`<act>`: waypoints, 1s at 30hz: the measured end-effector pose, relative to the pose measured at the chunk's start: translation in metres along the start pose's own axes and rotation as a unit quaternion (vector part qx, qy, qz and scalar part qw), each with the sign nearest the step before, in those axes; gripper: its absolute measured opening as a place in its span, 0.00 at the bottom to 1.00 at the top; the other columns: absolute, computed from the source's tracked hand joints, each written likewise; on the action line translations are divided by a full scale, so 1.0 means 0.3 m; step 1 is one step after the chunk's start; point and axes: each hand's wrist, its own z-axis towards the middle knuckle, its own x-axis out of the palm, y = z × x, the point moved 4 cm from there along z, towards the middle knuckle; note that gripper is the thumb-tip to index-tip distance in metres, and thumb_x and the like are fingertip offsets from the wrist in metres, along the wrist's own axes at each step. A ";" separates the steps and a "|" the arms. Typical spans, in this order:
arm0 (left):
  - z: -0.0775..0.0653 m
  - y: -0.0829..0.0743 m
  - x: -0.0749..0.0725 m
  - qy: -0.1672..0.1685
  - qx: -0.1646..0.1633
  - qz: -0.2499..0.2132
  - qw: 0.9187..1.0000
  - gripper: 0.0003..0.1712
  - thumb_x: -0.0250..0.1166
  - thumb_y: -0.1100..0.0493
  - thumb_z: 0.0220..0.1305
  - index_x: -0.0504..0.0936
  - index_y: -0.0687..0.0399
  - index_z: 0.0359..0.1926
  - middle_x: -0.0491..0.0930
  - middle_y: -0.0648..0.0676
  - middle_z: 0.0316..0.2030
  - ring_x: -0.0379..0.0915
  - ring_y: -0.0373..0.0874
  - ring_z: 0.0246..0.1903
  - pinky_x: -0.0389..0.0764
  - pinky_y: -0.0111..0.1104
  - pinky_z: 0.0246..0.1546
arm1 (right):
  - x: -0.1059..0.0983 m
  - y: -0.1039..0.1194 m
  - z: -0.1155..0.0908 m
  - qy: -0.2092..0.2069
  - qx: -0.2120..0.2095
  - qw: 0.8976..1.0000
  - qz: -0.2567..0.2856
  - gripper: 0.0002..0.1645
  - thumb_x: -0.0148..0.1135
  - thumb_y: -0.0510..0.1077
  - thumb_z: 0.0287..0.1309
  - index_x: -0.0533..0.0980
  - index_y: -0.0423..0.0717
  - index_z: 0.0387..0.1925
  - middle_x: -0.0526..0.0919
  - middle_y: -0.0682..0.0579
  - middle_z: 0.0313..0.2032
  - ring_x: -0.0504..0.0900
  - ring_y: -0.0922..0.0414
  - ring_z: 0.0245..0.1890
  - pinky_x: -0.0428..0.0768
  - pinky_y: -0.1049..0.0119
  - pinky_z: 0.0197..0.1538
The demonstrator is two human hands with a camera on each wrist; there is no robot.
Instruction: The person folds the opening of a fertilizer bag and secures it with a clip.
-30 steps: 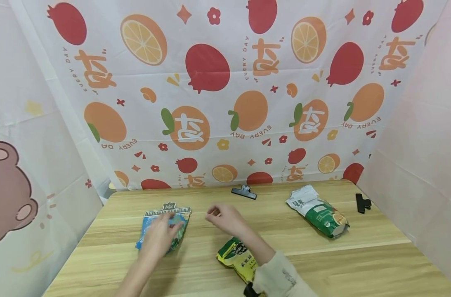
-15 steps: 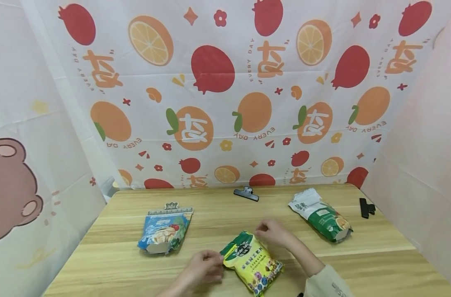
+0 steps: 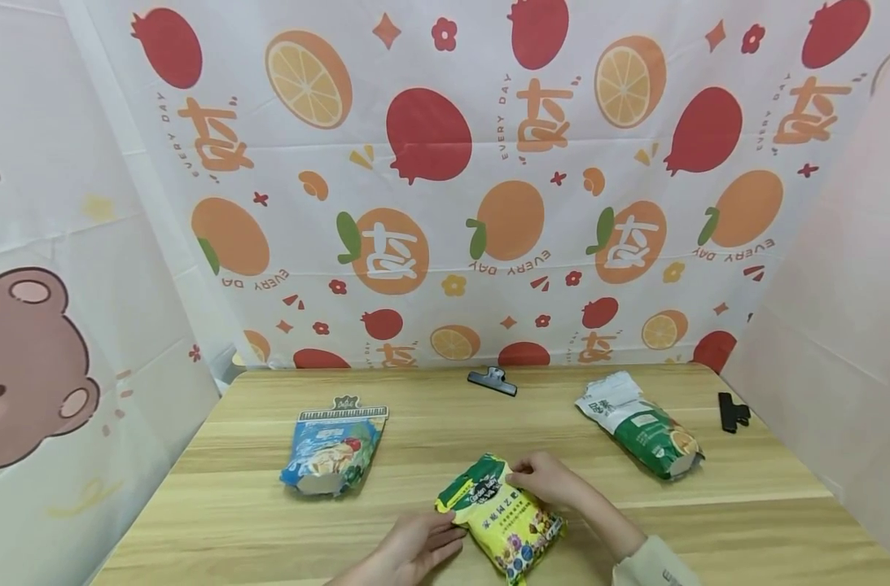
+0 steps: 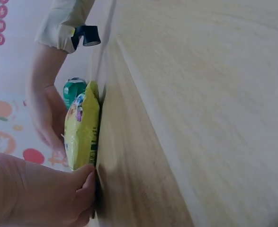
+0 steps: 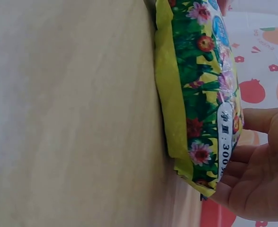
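A yellow and green bag of garden fertilizer (image 3: 514, 529) lies on the table at the front middle, printed side up. My left hand (image 3: 418, 549) pinches its left edge near the top corner, thumb above; the left wrist view shows the thumb and curled fingers (image 4: 84, 191) at that edge. At the upper right edge, my right hand (image 3: 550, 480) holds the bag between thumb and fingers. From the right wrist, the bag's flower-printed side (image 5: 202, 94) fills the middle, with my right hand (image 5: 257, 170) beyond it.
A blue food bag (image 3: 331, 460) with a decorated clip (image 3: 344, 413) across its top lies to the left. A green and white bag (image 3: 642, 427) lies to the right. A black clip (image 3: 493, 380) sits at the back, another black clip (image 3: 733, 413) by the right edge.
My left hand has come from over the blue bag to the fertilizer bag's left edge. My right hand has moved right and down onto its upper right edge.
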 end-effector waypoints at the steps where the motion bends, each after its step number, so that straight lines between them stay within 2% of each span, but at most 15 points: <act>1: 0.003 0.001 -0.002 0.000 -0.002 -0.006 1.000 0.25 0.51 0.71 0.66 0.53 0.87 0.56 0.74 0.70 0.41 0.69 0.61 0.50 0.70 0.41 0.52 | 0.000 -0.001 0.001 -0.001 -0.003 1.000 0.000 0.17 0.58 0.43 0.60 0.77 0.31 0.41 0.78 0.50 0.33 0.75 0.55 0.34 0.76 0.58 0.38; 10: 0.029 0.013 -0.026 0.001 -0.029 -0.056 0.998 0.15 0.48 0.73 0.66 0.62 0.85 0.50 0.78 0.65 0.32 0.75 0.58 0.43 0.73 0.39 0.50 | -0.006 0.009 -0.005 0.003 -0.018 0.999 0.042 0.10 0.57 0.40 0.59 0.78 0.35 0.30 0.74 0.53 0.24 0.70 0.58 0.25 0.71 0.64 0.30; 18: 0.048 0.026 -0.048 -0.012 -0.033 -0.059 0.998 0.19 0.49 0.73 0.65 0.60 0.86 0.52 0.78 0.65 0.31 0.76 0.58 0.42 0.73 0.39 0.49 | 0.007 -0.006 -0.006 0.013 -0.002 0.996 0.090 0.11 0.58 0.38 0.58 0.78 0.31 0.34 0.76 0.52 0.25 0.72 0.58 0.26 0.74 0.65 0.32; 25: 0.048 0.016 -0.046 -0.010 -0.025 -0.052 0.998 0.17 0.50 0.74 0.65 0.63 0.84 0.51 0.79 0.62 0.29 0.78 0.55 0.39 0.73 0.39 0.49 | 0.006 -0.011 -0.006 0.005 0.002 0.996 0.093 0.11 0.58 0.38 0.57 0.78 0.30 0.35 0.77 0.52 0.27 0.73 0.58 0.28 0.75 0.64 0.34; 30: 0.047 0.002 -0.036 -0.007 -0.018 -0.053 0.998 0.20 0.48 0.75 0.65 0.59 0.85 0.55 0.79 0.62 0.29 0.78 0.54 0.39 0.72 0.38 0.50 | 0.003 -0.016 -0.007 0.000 0.013 0.995 0.101 0.11 0.58 0.38 0.58 0.77 0.30 0.36 0.76 0.52 0.27 0.72 0.59 0.27 0.73 0.66 0.32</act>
